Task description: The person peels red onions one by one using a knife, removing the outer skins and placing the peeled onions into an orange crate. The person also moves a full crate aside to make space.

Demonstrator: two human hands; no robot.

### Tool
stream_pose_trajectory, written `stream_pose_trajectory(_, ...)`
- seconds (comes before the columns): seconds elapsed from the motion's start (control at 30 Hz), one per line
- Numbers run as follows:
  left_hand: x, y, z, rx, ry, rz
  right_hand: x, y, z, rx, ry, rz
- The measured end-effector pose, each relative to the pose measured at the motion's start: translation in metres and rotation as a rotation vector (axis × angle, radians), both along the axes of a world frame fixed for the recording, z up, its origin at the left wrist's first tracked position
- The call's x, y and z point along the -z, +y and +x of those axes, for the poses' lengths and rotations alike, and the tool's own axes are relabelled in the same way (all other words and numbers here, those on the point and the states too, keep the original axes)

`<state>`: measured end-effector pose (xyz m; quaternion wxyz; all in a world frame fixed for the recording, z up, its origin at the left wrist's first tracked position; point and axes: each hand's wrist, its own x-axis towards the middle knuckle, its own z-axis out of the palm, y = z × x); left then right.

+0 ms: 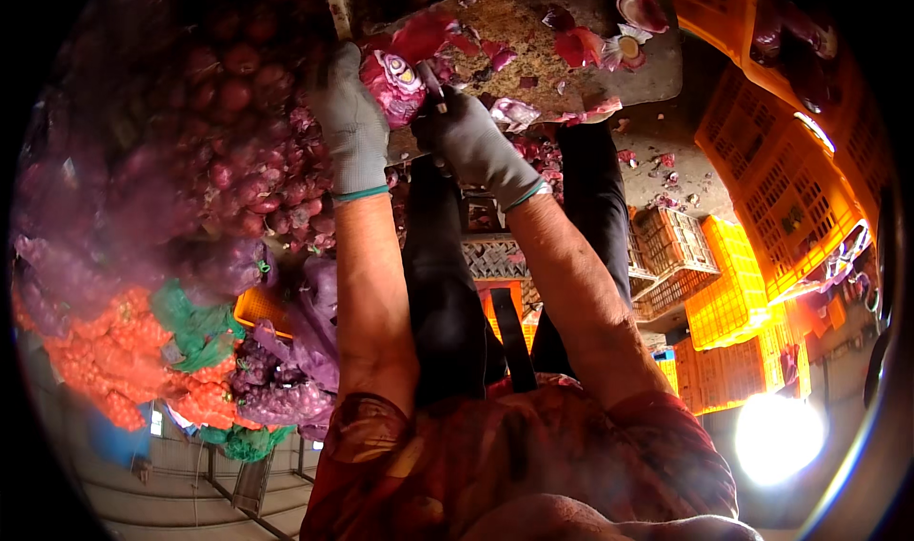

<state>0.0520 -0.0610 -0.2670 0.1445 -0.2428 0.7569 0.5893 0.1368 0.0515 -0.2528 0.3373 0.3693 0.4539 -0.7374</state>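
My left hand [351,123], in a grey knit work glove with a green cuff, grips a red onion [394,105] over a worn board [528,37]. The onion's cut end faces up and shows pale rings. My right hand [471,137], gloved the same way, is closed around a small knife [432,84] close beside the onion. Much of the knife is hidden by the fingers. Onion skins [580,47] and a cut-off onion end [627,48] lie scattered across the board.
A large heap of red onions [243,184] fills the left side. Orange mesh sacks [118,352] and purple mesh sacks [285,391] stand beyond it. Orange plastic crates [785,177], a yellow crate [725,284] and a brownish crate [675,248] are on the right. Skins litter the floor [668,159].
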Motion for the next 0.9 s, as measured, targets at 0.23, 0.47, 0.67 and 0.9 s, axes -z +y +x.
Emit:
stream_pose_trajectory(0.23,0.007,-0.024,-0.003,-0.258,-0.187,0.301,0.011,0.029,0.02,-0.177,0.869,0.394)
stream_pose_trajectory(0.47,-0.028,-0.003,0.016,-0.082,0.065,0.099,-0.019,0.021,-0.019,0.402,-0.032,-0.028)
stream_pose_trajectory(0.67,-0.031,0.007,0.046,-0.142,0.134,0.083,0.002,-0.005,-0.038,0.45,0.01,0.083)
stream_pose_trajectory(0.9,-0.009,-0.023,0.051,-0.147,-0.069,0.508,-0.027,0.024,-0.038,0.627,-0.071,-0.089)
